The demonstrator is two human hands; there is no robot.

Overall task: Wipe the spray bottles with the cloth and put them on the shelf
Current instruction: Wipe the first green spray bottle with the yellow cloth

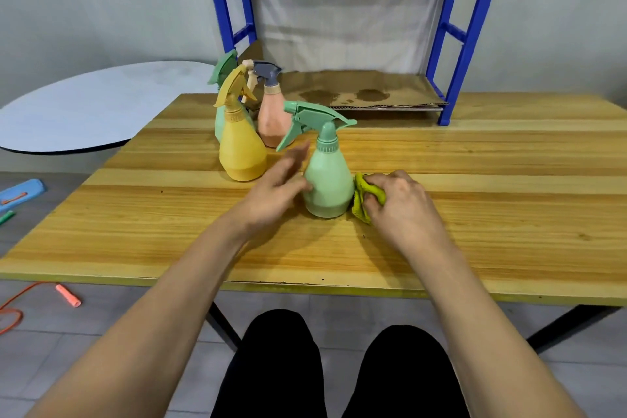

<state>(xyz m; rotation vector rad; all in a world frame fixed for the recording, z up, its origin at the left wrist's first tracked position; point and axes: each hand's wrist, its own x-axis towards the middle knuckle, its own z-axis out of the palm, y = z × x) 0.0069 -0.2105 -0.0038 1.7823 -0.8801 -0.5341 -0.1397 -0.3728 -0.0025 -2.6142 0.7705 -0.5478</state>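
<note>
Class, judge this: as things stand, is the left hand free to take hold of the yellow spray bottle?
Probably yes: the left hand is open, and the yellow spray bottle stands just beyond it with nothing between.

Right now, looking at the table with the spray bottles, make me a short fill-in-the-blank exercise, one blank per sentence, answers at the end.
1. The right hand grips a yellow-green ____ beside the nearest green bottle.
2. The left hand is ____, its fingers straight by that bottle.
3. The bottle with the grey spray head is ____.
4. The shelf behind the table has a ____ frame.

Answers: cloth; open; pink; blue
</note>
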